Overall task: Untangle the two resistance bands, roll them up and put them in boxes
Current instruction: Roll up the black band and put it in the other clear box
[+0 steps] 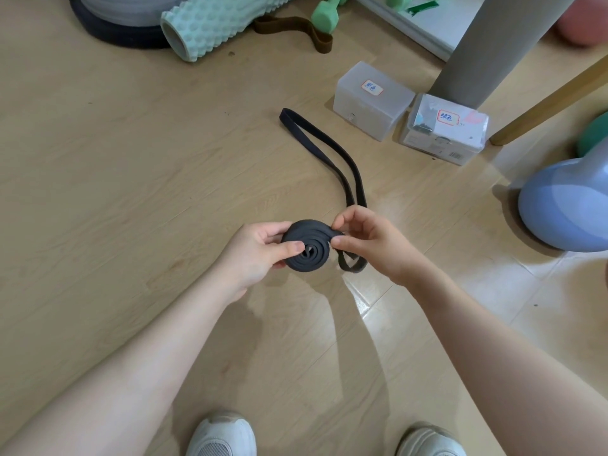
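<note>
One head-worn wide-angle view looks forward and steeply down at the floor [131, 192]. Both hands sit close, mid-frame; beyond the fingers [297, 247] the floor stretches away, and the shoes [223, 436] show beneath them.

The band [306, 246] is black, coiled in a spiral. A second band [296, 29] is brown. The roller [210, 24] is mint green with a bumpy pattern — the dumbbell [324, 13] a stronger green. The boxes [371, 100] are frosted clear with red-edged white labels. The floor [131, 159] is tan woodgrain — the shoes [223, 436] white.
</note>
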A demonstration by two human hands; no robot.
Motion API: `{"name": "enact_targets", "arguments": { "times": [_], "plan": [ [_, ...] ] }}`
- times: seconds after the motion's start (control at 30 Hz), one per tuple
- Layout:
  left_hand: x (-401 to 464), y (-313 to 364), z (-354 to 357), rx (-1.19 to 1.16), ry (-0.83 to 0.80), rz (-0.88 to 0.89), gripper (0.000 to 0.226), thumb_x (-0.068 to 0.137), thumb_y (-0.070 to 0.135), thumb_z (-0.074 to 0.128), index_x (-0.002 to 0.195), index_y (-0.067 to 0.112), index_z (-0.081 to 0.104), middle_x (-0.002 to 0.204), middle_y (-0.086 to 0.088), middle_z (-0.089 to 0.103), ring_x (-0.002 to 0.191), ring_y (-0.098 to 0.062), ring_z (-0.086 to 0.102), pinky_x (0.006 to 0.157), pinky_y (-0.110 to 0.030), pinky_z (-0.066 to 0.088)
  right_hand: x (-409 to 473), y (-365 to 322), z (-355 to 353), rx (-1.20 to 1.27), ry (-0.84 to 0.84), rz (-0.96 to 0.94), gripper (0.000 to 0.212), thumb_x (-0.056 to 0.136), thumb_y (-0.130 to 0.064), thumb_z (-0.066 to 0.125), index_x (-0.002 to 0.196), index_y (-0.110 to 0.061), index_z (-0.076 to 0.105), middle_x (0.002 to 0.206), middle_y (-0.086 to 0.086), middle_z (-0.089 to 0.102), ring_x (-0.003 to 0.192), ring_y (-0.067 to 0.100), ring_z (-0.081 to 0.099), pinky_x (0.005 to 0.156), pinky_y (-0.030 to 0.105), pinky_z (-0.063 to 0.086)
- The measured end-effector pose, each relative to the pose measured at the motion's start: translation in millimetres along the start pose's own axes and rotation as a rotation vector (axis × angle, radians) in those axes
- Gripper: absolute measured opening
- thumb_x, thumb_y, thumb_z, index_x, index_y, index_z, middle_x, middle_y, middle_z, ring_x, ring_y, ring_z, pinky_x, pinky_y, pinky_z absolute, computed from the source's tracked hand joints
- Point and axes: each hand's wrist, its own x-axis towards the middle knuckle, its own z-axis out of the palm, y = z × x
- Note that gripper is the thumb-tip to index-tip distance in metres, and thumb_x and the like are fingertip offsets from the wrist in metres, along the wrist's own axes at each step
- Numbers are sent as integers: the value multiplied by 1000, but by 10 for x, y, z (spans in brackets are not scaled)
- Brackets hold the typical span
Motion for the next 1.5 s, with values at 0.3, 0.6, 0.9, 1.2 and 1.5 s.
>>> {"name": "enact_targets", "arguments": {
  "times": [0.3,0.6,0.9,1.2,1.5],
  "plan": [
    [9,42,-64,-131,61,4,25,85,9,62,95,31,63,87,12,72,83,-5,68,74,-24,56,-32,-143,-35,26,9,-31,20,84,-2,63,98,-16,61,97,2,66,85,13,64,77,33,55],
    [-13,66,-70,-163,111,31,22,86,9,62,98,28,64,92,8,72,89,-8,67,72,-19,56,-88,-168,128,143,151,0,18,85,-4,62,93,-20,63,88,5,65,78,23,61,70,46,52],
    [-29,34,105,-321,197,-21,22,87,11,61,107,21,62,101,1,70,97,-14,67,80,-26,55,-108,-94,448,259,352,23,11,90,-8,57,84,-17,56,83,3,68,73,17,62,63,29,52],
    [-42,-42,180,-384,229,-45,19,86,10,63,103,19,59,105,-1,70,97,-18,68,84,-32,54,-76,-147,489,346,315,39,19,84,-3,63,92,-16,53,86,7,70,78,20,68,77,37,55],
    [-20,79,-11,157,-71,-72,32,81,22,69,110,29,56,104,9,68,97,-1,61,85,-19,43,-152,-99,15,-492,-156,-98,27,86,-5,61,110,-18,62,92,-16,61,79,-8,58,69,8,44]
  ]
}}
